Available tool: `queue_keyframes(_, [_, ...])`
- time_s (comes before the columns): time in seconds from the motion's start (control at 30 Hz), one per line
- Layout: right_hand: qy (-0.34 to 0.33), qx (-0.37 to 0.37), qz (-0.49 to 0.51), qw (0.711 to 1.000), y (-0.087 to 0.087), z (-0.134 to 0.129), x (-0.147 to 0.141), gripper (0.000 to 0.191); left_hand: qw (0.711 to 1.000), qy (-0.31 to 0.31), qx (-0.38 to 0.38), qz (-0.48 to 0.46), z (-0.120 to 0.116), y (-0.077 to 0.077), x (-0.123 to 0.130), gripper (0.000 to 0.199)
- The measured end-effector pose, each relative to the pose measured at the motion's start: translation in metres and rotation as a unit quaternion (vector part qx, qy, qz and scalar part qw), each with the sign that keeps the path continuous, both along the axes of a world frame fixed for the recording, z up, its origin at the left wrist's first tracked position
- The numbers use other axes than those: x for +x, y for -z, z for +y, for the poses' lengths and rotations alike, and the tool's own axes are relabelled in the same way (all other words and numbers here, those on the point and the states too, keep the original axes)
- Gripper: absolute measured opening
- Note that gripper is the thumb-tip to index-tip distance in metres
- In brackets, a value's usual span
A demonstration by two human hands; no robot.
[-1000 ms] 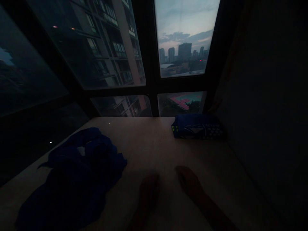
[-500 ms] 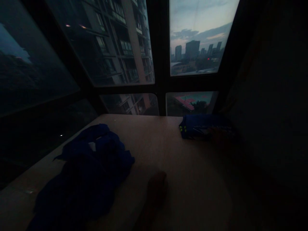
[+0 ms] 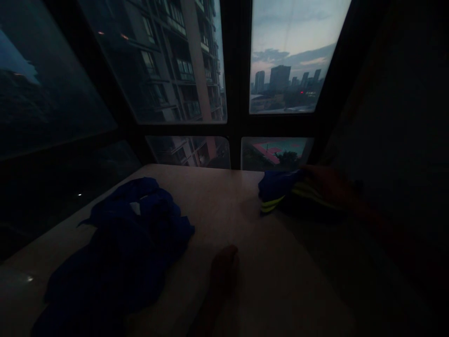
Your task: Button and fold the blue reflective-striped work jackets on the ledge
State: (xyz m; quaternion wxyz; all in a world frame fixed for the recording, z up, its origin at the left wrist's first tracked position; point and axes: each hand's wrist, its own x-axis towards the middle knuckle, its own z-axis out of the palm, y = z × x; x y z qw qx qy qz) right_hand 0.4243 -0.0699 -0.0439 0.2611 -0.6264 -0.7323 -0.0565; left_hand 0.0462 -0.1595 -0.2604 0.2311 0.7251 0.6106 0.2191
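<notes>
Dim light leaves both hands dark. My left hand [image 3: 224, 271] rests near the front middle of the pale surface, its fingers curled together; whether anything is inside is hidden. To its left lies a crumpled heap of blue cloth [image 3: 140, 234] with a small white patch. At the right back, my right hand [image 3: 319, 178] is on a blue cloth with yellow-green stripes [image 3: 280, 187], its fingers over the top edge, which looks lifted. The fingertips are lost in shadow.
The pale surface [image 3: 217, 201] ends at dark-framed windows [image 3: 238, 126] at the back and left. A dark wall [image 3: 396, 131] stands at the right. Buildings and sky show outside.
My right hand has moved up to the striped cloth's back edge, and the cloth has shifted shape, showing longer yellow-green stripes. My left hand has moved slightly left.
</notes>
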Motion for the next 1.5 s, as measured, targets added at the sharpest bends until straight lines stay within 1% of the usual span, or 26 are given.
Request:
queue_keyframes(0.07, [-0.054,-0.039,0.031,0.997,-0.014,-0.017,-0.020,0.034,0.994,-0.067,0.019,-0.086,0.005,0.005,-0.005,0.031])
queue_keyframes(0.1, [-0.092,-0.073,0.068,0.991,-0.017,-0.022,-0.030,0.034,0.984,-0.111,0.035,-0.132,0.008,0.007,-0.009,0.031])
queue_keyframes(0.17, [-0.167,-0.159,0.173,0.958,-0.013,-0.022,-0.048,0.033,0.950,-0.196,0.072,-0.234,0.010,0.009,-0.016,0.030])
queue_keyframes(0.23, [-0.192,-0.236,0.266,0.915,0.005,-0.013,-0.067,0.033,0.901,-0.253,0.093,-0.339,0.009,0.009,-0.027,0.034])
queue_keyframes(0.27, [-0.178,-0.250,0.294,0.905,0.018,-0.008,-0.075,0.032,0.879,-0.270,0.097,-0.381,0.007,0.009,-0.033,0.037])
queue_keyframes(0.3, [-0.154,-0.238,0.314,0.906,0.033,-0.003,-0.084,0.030,0.861,-0.284,0.102,-0.409,0.004,0.008,-0.040,0.039])
queue_keyframes(0.33, [-0.126,-0.216,0.320,0.914,0.049,0.000,-0.091,0.029,0.852,-0.293,0.106,-0.420,0.000,0.008,-0.047,0.039])
queue_keyframes(0.37, [-0.099,-0.194,0.319,0.922,0.065,0.001,-0.097,0.027,0.852,-0.301,0.112,-0.413,-0.005,0.007,-0.054,0.039])
queue_keyframes(0.4, [-0.082,-0.181,0.318,0.927,0.082,-0.001,-0.101,0.028,0.860,-0.304,0.116,-0.394,-0.010,0.006,-0.061,0.038])
queue_keyframes(0.47, [-0.064,-0.177,0.313,0.931,0.114,-0.014,-0.104,0.031,0.887,-0.287,0.115,-0.343,-0.021,0.004,-0.073,0.037])
queue_keyframes(0.53, [-0.063,-0.184,0.309,0.931,0.145,-0.037,-0.101,0.034,0.918,-0.244,0.104,-0.294,-0.030,0.003,-0.078,0.038])
queue_keyframes(0.6, [-0.081,-0.183,0.288,0.936,0.172,-0.065,-0.095,0.036,0.940,-0.206,0.097,-0.253,-0.036,0.003,-0.077,0.039])
queue_keyframes(0.67, [-0.123,-0.177,0.246,0.945,0.192,-0.093,-0.091,0.044,0.954,-0.187,0.098,-0.211,-0.038,0.004,-0.071,0.039])
queue_keyframes(0.73, [-0.166,-0.183,0.198,0.948,0.201,-0.118,-0.088,0.059,0.964,-0.179,0.100,-0.169,-0.038,0.004,-0.063,0.041])
queue_keyframes(0.8, [-0.200,-0.207,0.153,0.945,0.197,-0.139,-0.087,0.074,0.970,-0.181,0.089,-0.133,-0.037,0.001,-0.058,0.044])
queue_keyframes(0.9, [-0.233,-0.262,0.094,0.932,0.181,-0.160,-0.088,0.090,0.981,-0.176,0.035,-0.071,-0.039,-0.009,-0.054,0.048])
queue_keyframes(0.97, [-0.233,-0.299,0.061,0.923,0.172,-0.168,-0.094,0.101,0.986,-0.167,-0.012,-0.022,-0.043,-0.016,-0.053,0.048])
queue_keyframes(1.03, [-0.219,-0.316,0.039,0.922,0.171,-0.173,-0.103,0.107,0.984,-0.172,-0.049,0.009,-0.048,-0.018,-0.054,0.046])
queue_keyframes(1.1, [-0.207,-0.305,0.035,0.929,0.176,-0.176,-0.115,0.097,0.981,-0.184,-0.053,0.006,-0.052,-0.014,-0.056,0.044])
queue_keyframes(1.2, [-0.203,-0.274,0.046,0.939,0.184,-0.178,-0.132,0.063,0.981,-0.189,-0.028,-0.025,-0.056,-0.003,-0.061,0.042])
queue_keyframes(1.23, [-0.200,-0.269,0.059,0.940,0.185,-0.177,-0.138,0.055,0.980,-0.195,-0.029,-0.028,-0.056,0.001,-0.063,0.043])
queue_keyframes(1.3, [-0.187,-0.277,0.115,0.935,0.177,-0.165,-0.146,0.044,0.977,-0.207,-0.040,-0.025,-0.056,0.006,-0.067,0.044])
queue_keyframes(1.33, [-0.177,-0.286,0.162,0.928,0.169,-0.155,-0.149,0.040,0.978,-0.204,-0.042,-0.023,-0.056,0.007,-0.069,0.044])
queue_keyframes(1.4, [-0.145,-0.291,0.290,0.900,0.145,-0.126,-0.149,0.028,0.982,-0.184,-0.038,-0.019,-0.055,0.005,-0.070,0.042])
queue_keyframes(1.47, [-0.109,-0.254,0.429,0.860,0.113,-0.086,-0.141,0.016,0.985,-0.166,-0.028,-0.020,-0.056,0.002,-0.070,0.041])
queue_keyframes(1.5, [-0.098,-0.226,0.467,0.849,0.098,-0.064,-0.134,0.015,0.986,-0.165,-0.026,-0.023,-0.056,0.001,-0.069,0.043])
